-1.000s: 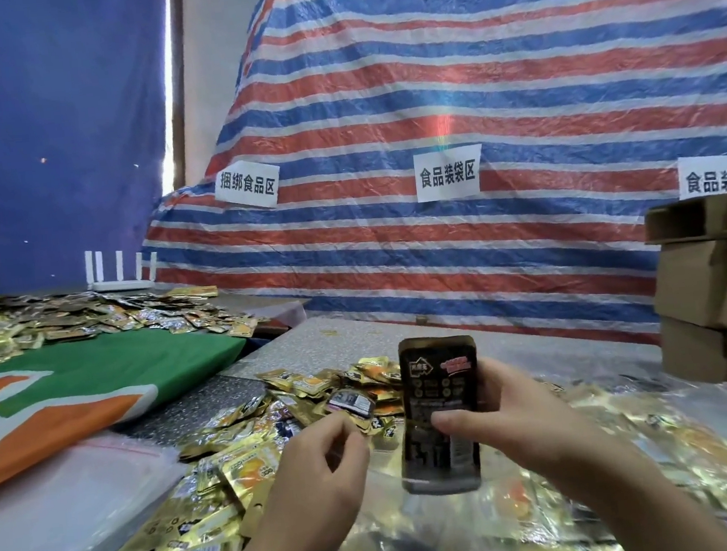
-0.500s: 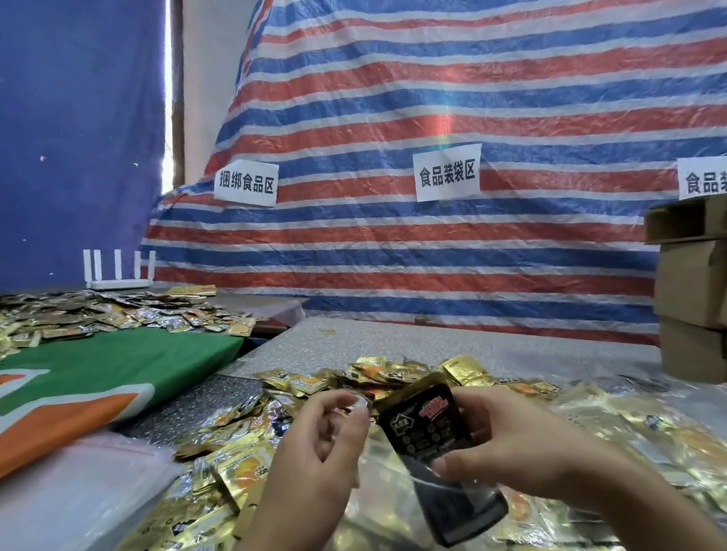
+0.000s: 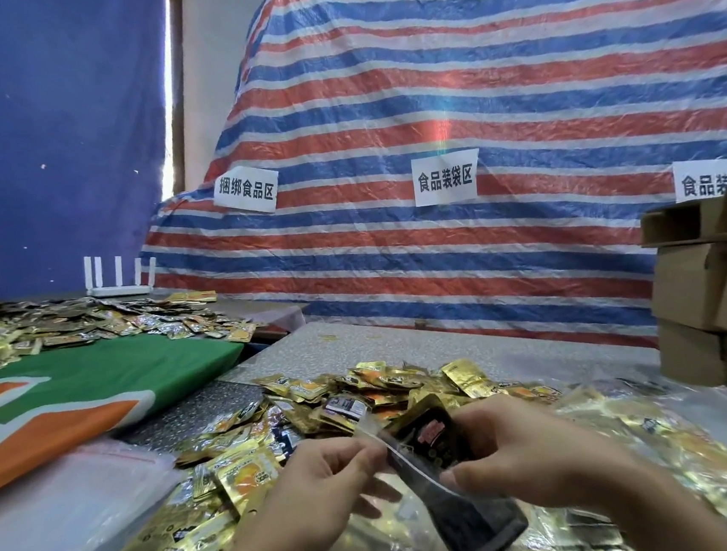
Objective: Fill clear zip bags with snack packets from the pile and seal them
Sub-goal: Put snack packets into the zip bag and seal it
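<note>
Your left hand pinches the mouth of the clear zip bag; your right hand has its grip clamped on dark snack packets at that mouth. Gold foil packets litter the speckled grey tabletop. Far behind hangs a red-blue striped tarpaulin; brown cardboard boxes stand right.

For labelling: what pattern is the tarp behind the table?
Red, blue and white stripes on the tarp; head view.
</note>
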